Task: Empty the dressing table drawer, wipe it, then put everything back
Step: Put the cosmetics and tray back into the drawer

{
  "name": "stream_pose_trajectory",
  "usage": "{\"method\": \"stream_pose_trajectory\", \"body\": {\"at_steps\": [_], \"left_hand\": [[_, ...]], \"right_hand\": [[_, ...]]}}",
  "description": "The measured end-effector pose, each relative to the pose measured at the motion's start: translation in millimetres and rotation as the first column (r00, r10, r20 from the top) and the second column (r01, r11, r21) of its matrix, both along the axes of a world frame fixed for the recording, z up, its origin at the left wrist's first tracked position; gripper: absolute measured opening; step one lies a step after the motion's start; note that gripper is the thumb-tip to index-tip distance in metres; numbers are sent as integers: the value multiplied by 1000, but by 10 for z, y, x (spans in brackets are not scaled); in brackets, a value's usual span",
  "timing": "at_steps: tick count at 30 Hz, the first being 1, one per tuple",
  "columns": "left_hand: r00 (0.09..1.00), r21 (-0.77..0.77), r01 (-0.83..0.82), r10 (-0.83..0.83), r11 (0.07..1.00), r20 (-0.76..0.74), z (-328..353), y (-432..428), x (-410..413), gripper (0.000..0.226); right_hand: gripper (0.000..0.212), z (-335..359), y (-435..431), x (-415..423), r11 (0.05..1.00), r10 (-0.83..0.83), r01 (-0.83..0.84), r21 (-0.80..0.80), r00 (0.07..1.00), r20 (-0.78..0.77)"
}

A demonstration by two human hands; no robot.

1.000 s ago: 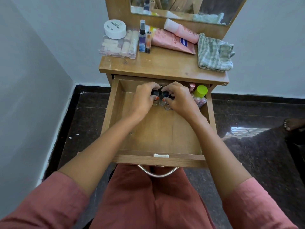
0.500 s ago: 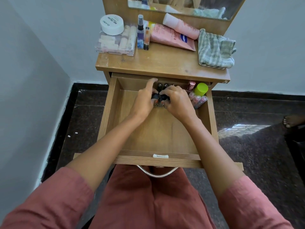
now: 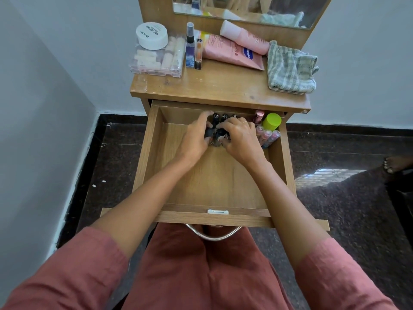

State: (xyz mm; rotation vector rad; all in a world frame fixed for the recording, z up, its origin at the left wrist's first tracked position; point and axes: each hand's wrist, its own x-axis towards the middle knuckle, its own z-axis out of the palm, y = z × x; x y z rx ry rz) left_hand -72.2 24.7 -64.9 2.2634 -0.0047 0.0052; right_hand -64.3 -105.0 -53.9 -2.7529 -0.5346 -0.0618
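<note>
The drawer (image 3: 214, 189) is standing pulled out under the bench (image 3: 220, 89); both hands are working at its far middle, among a cluster of small dark-capped bottles (image 3: 218, 128); the left hand (image 3: 195, 139) is curling its fingers (image 3: 206, 132) around one or two of the bottles, its forefinger stretching toward the back wall; the right hand (image 3: 240, 139) is clenching others from the opposite side, a ring showing on one finger; how many each is grasping cannot be told; pink tubes (image 3: 267, 135) and a lime-capped bottle (image 3: 271, 121) are lying in the far right corner; a checked cloth (image 3: 290, 70), pink tubes of cream (image 3: 237, 49), a clear box (image 3: 156, 60) and a white jar (image 3: 152, 35) are sitting on the bench.
</note>
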Motion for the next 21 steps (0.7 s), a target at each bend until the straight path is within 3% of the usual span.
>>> {"method": "stream_pose_trajectory", "body": {"at_steps": [10,21], "left_hand": [[1000,-98,-27,28,995,9,-24,-13,5,66],[999,-27,-13,12,1000,-35,-66,1,-10,65]], "right_hand": [[33,7,6,-6,1000,-10,10,14,1000,-5],[37,-24,-13,-12,999,-38,38,18,999,-14]]}}
